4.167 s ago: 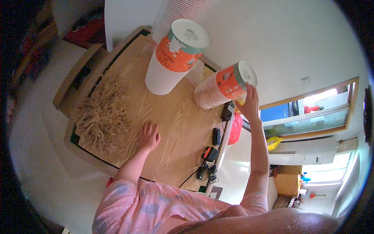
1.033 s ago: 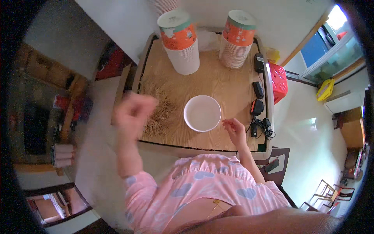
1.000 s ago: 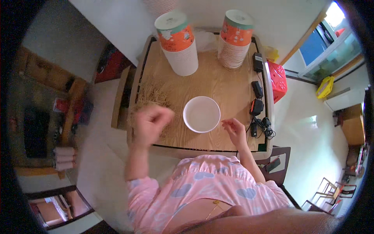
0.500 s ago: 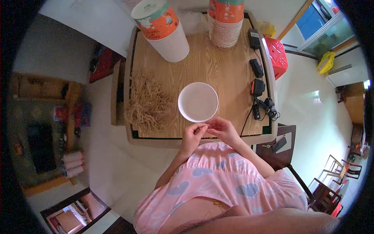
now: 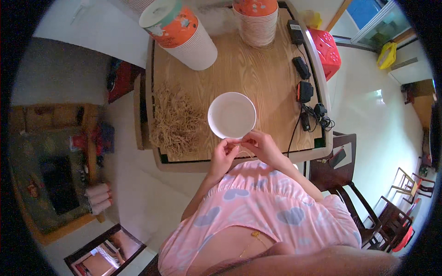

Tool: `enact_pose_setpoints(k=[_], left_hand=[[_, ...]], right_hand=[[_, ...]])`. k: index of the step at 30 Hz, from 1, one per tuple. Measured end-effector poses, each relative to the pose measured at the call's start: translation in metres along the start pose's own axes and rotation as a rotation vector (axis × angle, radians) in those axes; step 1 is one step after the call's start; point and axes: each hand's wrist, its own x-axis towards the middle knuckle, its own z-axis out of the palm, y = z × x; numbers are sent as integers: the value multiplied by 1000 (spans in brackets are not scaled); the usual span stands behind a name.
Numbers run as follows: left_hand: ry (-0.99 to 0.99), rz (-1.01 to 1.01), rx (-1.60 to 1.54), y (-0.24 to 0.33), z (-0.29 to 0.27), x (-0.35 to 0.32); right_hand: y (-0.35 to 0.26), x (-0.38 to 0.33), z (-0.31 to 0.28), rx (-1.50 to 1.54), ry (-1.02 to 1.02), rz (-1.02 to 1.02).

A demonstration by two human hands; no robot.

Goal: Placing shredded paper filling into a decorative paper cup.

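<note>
A round white paper tub (image 5: 231, 115) stands open end up near the front of the table, and its inside looks pale and plain. Just at its near rim, my left hand (image 5: 223, 155) and my right hand (image 5: 261, 146) meet with fingertips pinched together. A thin pale strand seems to run between the fingers and curve below them; its ends are hard to make out. Left of the tub lies a loose, tangled heap of dry brown, root-like strands (image 5: 177, 122), apart from both hands.
Two tall stacks of paper tubs, the left stack (image 5: 191, 43) and the right stack (image 5: 258, 25), stand at the table's back. Black adapters (image 5: 304, 92) and cables line the right edge. Beyond are a red stool (image 5: 325, 53) and a dark chair (image 5: 334, 170).
Both hands have shifted slightly up against the tub's near rim, with fingertips still together. The whole view has moved a little; the tub and the heap look unchanged.
</note>
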Motion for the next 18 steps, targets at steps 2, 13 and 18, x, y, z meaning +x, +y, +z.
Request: enact_pose_setpoints(k=[2,13,18], left_hand=[[-8,-15,210,-1,-4,2],[80,172,377,6,8,4],[144,243,485,11,-3,9]], right_hand=[[4,-1,1,15,-3,6],[21,0,17,-5,30,26],[36,4,16,-155,-33,99]])
